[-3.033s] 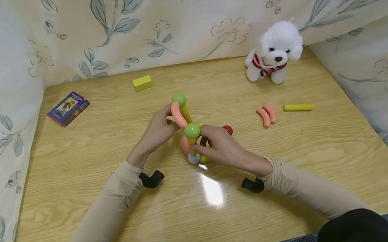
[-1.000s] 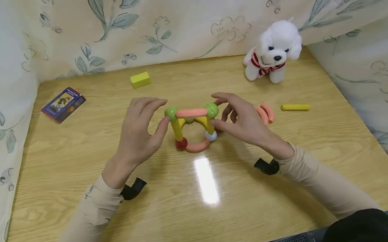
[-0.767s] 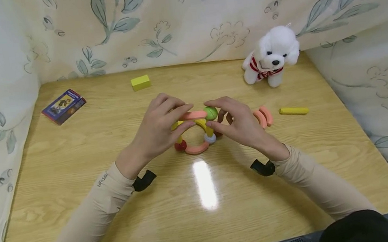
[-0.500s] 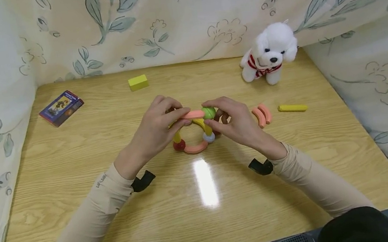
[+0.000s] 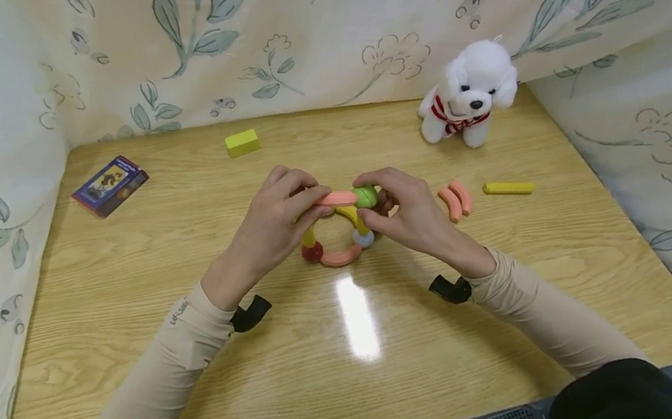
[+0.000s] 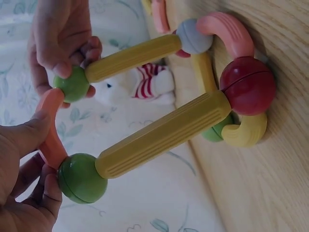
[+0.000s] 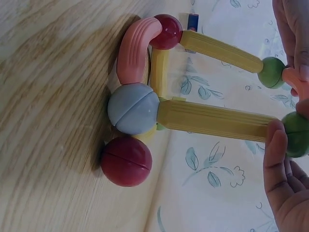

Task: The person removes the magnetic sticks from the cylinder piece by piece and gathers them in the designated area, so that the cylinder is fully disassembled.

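Observation:
A toy frame of coloured balls and rods stands on the table. My left hand [image 5: 268, 229] pinches the curved pink rod [image 6: 50, 128] across its top, fingers also touching the near green ball [image 6: 83, 178]. My right hand [image 5: 409, 210] grips the other green ball [image 5: 365, 196] between thumb and fingers. Straight yellow rods [image 6: 164, 135] run from the green balls to a red ball [image 5: 312, 251] and a grey ball [image 7: 133, 108] at the base. A lower pink curved rod [image 5: 341, 257] joins those two. Another red ball [image 7: 126, 161] sits beside the grey one.
Two loose pink curved rods [image 5: 454, 201] and a yellow rod [image 5: 508, 188] lie to the right. A white plush dog [image 5: 470, 96] sits at the back right. Behind are a yellow block [image 5: 242, 142] and, at far left, a blue box [image 5: 110, 186].
Since 3.0 s ago the frame has been turned, its top pink rod now spanning both green balls. My left hand, beside the frame 1.0 s ago, has moved right onto that rod.

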A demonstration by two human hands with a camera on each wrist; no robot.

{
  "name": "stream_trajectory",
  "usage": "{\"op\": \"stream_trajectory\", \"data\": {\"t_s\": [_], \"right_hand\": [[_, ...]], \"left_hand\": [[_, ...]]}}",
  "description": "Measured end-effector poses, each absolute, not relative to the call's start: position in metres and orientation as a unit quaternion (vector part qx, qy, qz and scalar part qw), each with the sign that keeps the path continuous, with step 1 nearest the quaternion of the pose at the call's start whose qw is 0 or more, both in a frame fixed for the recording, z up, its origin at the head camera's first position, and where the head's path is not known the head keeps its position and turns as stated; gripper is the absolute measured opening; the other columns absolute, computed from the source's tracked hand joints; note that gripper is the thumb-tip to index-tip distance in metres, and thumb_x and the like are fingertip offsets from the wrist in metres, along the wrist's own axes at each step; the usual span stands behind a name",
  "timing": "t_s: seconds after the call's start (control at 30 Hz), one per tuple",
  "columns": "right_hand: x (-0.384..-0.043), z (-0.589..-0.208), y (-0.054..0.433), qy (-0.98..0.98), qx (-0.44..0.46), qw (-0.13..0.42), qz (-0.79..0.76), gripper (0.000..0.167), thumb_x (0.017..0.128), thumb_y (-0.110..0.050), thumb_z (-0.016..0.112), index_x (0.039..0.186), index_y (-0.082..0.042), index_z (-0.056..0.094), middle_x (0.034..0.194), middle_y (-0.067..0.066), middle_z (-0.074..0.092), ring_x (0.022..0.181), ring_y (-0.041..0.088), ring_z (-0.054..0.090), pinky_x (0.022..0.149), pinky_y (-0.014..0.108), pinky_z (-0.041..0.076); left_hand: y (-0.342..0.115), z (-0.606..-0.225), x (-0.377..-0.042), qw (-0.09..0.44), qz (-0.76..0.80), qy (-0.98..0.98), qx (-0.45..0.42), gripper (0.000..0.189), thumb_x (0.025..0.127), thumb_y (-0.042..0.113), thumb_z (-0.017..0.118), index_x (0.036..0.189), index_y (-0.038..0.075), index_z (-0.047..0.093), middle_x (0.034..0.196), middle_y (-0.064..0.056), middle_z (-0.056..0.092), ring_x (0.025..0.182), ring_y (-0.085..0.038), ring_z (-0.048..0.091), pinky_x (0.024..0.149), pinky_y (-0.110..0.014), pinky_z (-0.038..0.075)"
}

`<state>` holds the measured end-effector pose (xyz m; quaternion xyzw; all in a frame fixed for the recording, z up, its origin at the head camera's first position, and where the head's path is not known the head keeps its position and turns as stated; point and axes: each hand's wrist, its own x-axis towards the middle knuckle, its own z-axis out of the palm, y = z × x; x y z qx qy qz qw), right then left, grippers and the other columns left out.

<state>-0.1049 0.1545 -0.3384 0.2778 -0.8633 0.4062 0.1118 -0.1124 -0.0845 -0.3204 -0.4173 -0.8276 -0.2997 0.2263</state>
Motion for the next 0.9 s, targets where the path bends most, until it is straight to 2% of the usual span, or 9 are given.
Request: {"op": "stream_trajectory", "data": {"t_s": [0.23, 0.33, 0.43, 0.5, 0.57, 0.67, 0.83, 0.9], "right_hand": [[-0.1047, -0.3393, 0.1613, -0.87, 0.247, 0.112, 0.411, 0.035, 0.085, -0.006, 0.07, 0.119, -0.006, 0.063, 0.099, 0.009, 0.067, 0.067, 0.011, 0.06, 0.06, 0.033, 0.053], [-0.1051, -0.3394, 0.1614, -0.87, 0.252, 0.108, 0.41, 0.035, 0.086, -0.007, 0.07, 0.121, -0.006, 0.063, 0.1, 0.009, 0.067, 0.069, 0.011, 0.06, 0.06, 0.032, 0.053], [-0.1049, -0.3393, 0.161, -0.871, 0.25, 0.105, 0.411, 0.035, 0.087, -0.007, 0.07, 0.121, -0.006, 0.063, 0.1, 0.009, 0.067, 0.069, 0.011, 0.059, 0.061, 0.031, 0.053], [-0.1049, -0.3392, 0.161, -0.871, 0.247, 0.104, 0.411, 0.035, 0.087, -0.007, 0.069, 0.121, -0.006, 0.063, 0.1, 0.008, 0.066, 0.07, 0.011, 0.059, 0.061, 0.033, 0.052], [-0.1048, -0.3388, 0.1609, -0.872, 0.246, 0.104, 0.41, 0.035, 0.087, -0.008, 0.069, 0.121, -0.006, 0.063, 0.1, 0.008, 0.066, 0.07, 0.011, 0.059, 0.061, 0.029, 0.051], [-0.1054, -0.3386, 0.1609, -0.871, 0.247, 0.103, 0.412, 0.035, 0.087, -0.008, 0.069, 0.122, -0.006, 0.062, 0.1, 0.009, 0.066, 0.07, 0.012, 0.059, 0.061, 0.03, 0.051], [-0.1055, -0.3384, 0.161, -0.869, 0.248, 0.097, 0.417, 0.035, 0.088, -0.007, 0.069, 0.122, -0.005, 0.062, 0.1, 0.009, 0.065, 0.07, 0.012, 0.059, 0.06, 0.034, 0.052], [-0.1051, -0.3383, 0.161, -0.869, 0.249, 0.096, 0.417, 0.036, 0.088, -0.008, 0.069, 0.123, -0.005, 0.062, 0.1, 0.009, 0.066, 0.07, 0.012, 0.059, 0.061, 0.033, 0.052]], "left_hand": [[-0.0878, -0.3208, -0.1125, 0.245, -0.248, -0.834, -0.429, 0.019, 0.085, 0.012, 0.074, 0.102, 0.004, 0.075, 0.095, -0.01, 0.065, 0.091, -0.026, 0.054, 0.077, -0.034, 0.047], [-0.0867, -0.3201, -0.1129, 0.272, -0.187, -0.828, -0.453, 0.016, 0.086, 0.014, 0.074, 0.101, 0.009, 0.076, 0.095, -0.005, 0.068, 0.094, -0.025, 0.055, 0.078, -0.035, 0.045], [-0.0858, -0.3211, -0.1128, 0.287, -0.123, -0.825, -0.47, 0.013, 0.085, 0.01, 0.074, 0.098, 0.013, 0.076, 0.095, 0.0, 0.071, 0.097, -0.024, 0.056, 0.078, -0.036, 0.043], [-0.0854, -0.3213, -0.1121, 0.291, -0.079, -0.824, -0.48, 0.013, 0.085, 0.007, 0.074, 0.097, 0.013, 0.075, 0.095, 0.002, 0.072, 0.099, -0.023, 0.056, 0.081, -0.035, 0.043], [-0.0855, -0.3213, -0.1116, 0.292, -0.035, -0.822, -0.487, 0.013, 0.086, 0.005, 0.073, 0.095, 0.014, 0.075, 0.095, 0.004, 0.072, 0.1, -0.022, 0.055, 0.084, -0.035, 0.043], [-0.0852, -0.3201, -0.1104, 0.296, 0.01, -0.817, -0.494, 0.012, 0.085, 0.008, 0.074, 0.095, 0.014, 0.075, 0.094, 0.004, 0.072, 0.1, -0.022, 0.053, 0.086, -0.035, 0.042], [-0.0849, -0.3196, -0.109, 0.304, 0.029, -0.815, -0.493, 0.01, 0.086, 0.009, 0.073, 0.095, 0.012, 0.075, 0.094, 0.004, 0.072, 0.1, -0.022, 0.052, 0.086, -0.035, 0.041], [-0.0851, -0.3196, -0.1086, 0.303, 0.027, -0.816, -0.491, 0.01, 0.087, 0.008, 0.072, 0.096, 0.012, 0.075, 0.094, 0.004, 0.072, 0.1, -0.022, 0.053, 0.086, -0.035, 0.041]]}}
